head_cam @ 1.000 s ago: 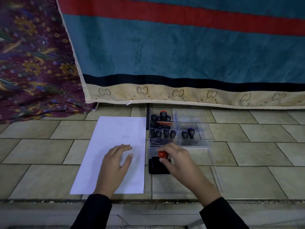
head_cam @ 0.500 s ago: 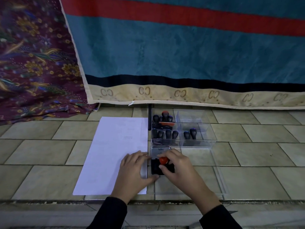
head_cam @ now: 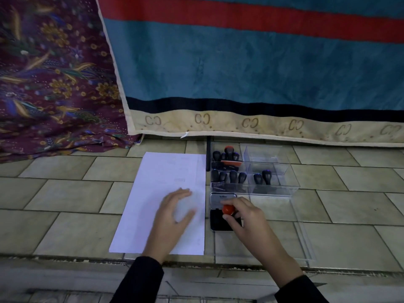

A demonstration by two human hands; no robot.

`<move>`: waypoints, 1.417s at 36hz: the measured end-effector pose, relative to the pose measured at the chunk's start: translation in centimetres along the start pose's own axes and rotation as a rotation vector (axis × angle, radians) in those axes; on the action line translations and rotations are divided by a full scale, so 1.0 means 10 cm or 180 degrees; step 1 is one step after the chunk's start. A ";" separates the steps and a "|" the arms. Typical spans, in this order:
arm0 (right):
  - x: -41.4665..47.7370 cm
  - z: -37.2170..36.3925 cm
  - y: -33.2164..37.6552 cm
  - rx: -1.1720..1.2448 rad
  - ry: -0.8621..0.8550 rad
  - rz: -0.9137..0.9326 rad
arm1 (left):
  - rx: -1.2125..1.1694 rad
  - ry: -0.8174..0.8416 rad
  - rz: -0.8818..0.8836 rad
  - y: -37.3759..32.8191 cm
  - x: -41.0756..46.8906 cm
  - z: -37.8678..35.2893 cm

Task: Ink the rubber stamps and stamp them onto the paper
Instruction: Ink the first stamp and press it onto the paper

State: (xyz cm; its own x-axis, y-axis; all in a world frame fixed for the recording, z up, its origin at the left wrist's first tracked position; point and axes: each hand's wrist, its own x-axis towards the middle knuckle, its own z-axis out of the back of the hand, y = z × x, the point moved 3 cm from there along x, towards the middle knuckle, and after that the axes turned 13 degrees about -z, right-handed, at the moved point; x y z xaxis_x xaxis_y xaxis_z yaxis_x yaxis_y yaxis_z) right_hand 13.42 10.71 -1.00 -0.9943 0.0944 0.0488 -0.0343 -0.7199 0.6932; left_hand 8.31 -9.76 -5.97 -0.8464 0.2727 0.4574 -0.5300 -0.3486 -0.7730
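Note:
A white sheet of paper [head_cam: 166, 186] lies on the tiled floor, with faint stamp marks near its top. My left hand [head_cam: 175, 212] hovers over its lower right part, blurred, fingers apart, holding nothing. To the right, an open black ink pad [head_cam: 217, 221] lies with its lid [head_cam: 223, 199] folded back. My right hand [head_cam: 244, 217] grips a stamp with a red knob [head_cam: 228, 209] directly above the pad. Whether the stamp touches the ink is hidden by my fingers.
A clear plastic box with compartments [head_cam: 271, 171] stands behind the pad and holds several black-handled stamps [head_cam: 229, 177]. Its clear lid [head_cam: 284, 237] lies flat under the pad. A teal and red blanket [head_cam: 240, 73] hangs behind, beside patterned purple cloth [head_cam: 43, 84].
My left hand has left the ink pad's edge and moved left, back over the paper. The right hand stays over the pad with the red-knobbed stamp.

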 end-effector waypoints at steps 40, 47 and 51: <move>0.05 -1.20 1.44 -0.0007 0.0726 0.0946 | 0.1864 0.0355 0.0342 0.91 -0.05 1.29; 0.02 -1.43 1.45 -0.0093 0.0843 0.0950 | 0.1721 0.0290 0.0318 0.92 -0.04 1.31; 0.00 -1.50 1.41 -0.0149 0.0814 0.0960 | 0.1730 0.0271 0.0278 0.93 -0.04 1.31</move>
State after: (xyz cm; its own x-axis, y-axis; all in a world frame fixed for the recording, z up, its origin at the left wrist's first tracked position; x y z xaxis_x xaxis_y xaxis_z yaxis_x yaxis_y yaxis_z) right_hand 11.40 -9.80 -2.00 -0.9533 -0.2960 0.0605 0.2644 -0.7204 0.6412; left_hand 3.06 -24.87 -7.53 -0.8932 0.2857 0.3473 -0.4274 -0.7794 -0.4580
